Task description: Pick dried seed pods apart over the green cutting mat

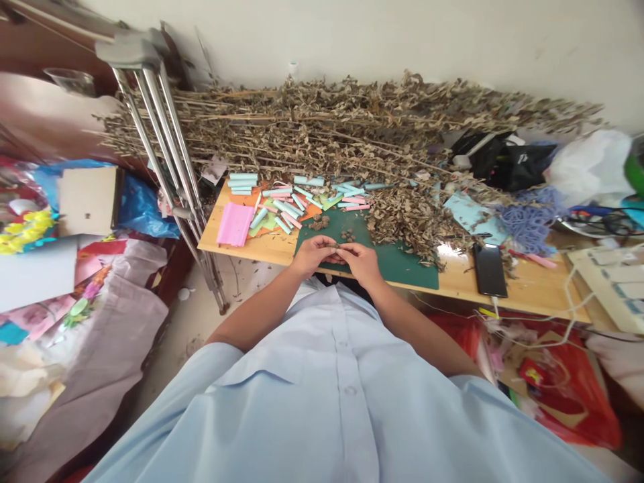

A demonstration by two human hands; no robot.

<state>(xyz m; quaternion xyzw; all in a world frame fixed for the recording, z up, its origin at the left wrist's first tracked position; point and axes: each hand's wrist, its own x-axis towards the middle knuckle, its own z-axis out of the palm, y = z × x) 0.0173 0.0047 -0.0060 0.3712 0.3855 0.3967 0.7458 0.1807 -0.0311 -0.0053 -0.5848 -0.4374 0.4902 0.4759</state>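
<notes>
My left hand (pixel 316 255) and my right hand (pixel 361 261) meet at the front edge of a green cutting mat (pixel 402 265). Their fingertips pinch together on a small brownish clump of dried leaves (pixel 336 247), mostly covered by the fingers. Just beyond them on the mat lie small crumbled leaf clumps (pixel 348 235) and another clump (pixel 318 222). A large heap of dried leaves (pixel 402 218) spreads to the right of my hands. Rolled paper tubes (pixel 286 208) in light blue and pink lie to the left, over orange and green sheets.
Long dried stalks (pixel 312 127) lie along the wall. Metal crutches (pixel 166 141) lean at the table's left end, near pink paper (pixel 235 224). At right are a plugged-in phone (pixel 490 270), blue-purple yarn (pixel 533 215), a white plastic bag (pixel 588 164) and a power strip (pixel 611 285).
</notes>
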